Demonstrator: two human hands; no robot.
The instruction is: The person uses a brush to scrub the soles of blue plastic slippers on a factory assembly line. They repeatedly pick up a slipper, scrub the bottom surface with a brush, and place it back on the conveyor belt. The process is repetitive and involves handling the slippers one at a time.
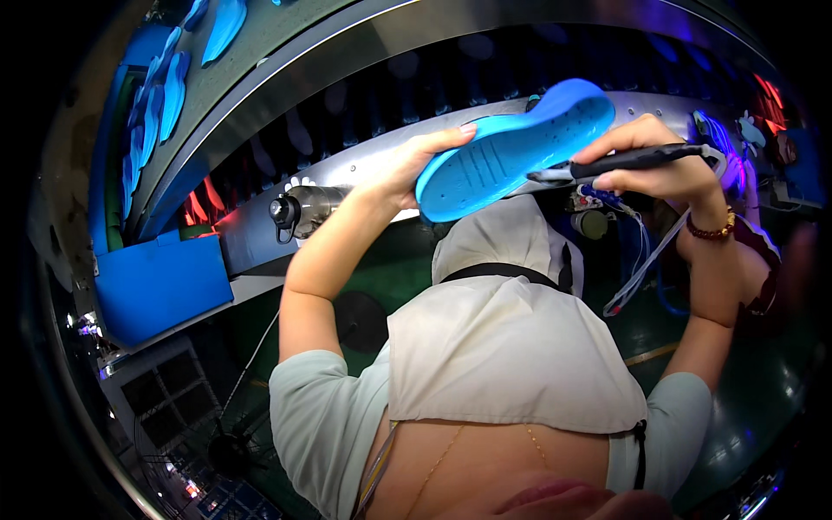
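1. The left hand holds a blue insole up in front of the body, its ribbed, dotted underside turned toward the face — held that way, I'd judge, so the bottom can be seen and reached.

2. The grip of that hand is closed around the heel end: the fingertips curl over the upper edge and the palm backs the sole from behind. The toe end sticks out free toward the right and upward, tilted.

3. The right hand pinches a dark pen-like tool between thumb and fingers, laid nearly level. Its tip points left and sits at or just beside the insole's right edge; whether it actually touches I cannot tell.

4. A pale strap or cord hangs from the tool's rear end down past the wrist, which wears a beaded bracelet — probably a tether or a supply line, hence the slack loop.

5. Both arms are raised, so the insole hangs in the air, well clear of any surface, above a cream apron.

6. Behind the hands curves a metal conveyor frame; more blue insoles lie in a row at the upper left, and a blue bin sits below them.
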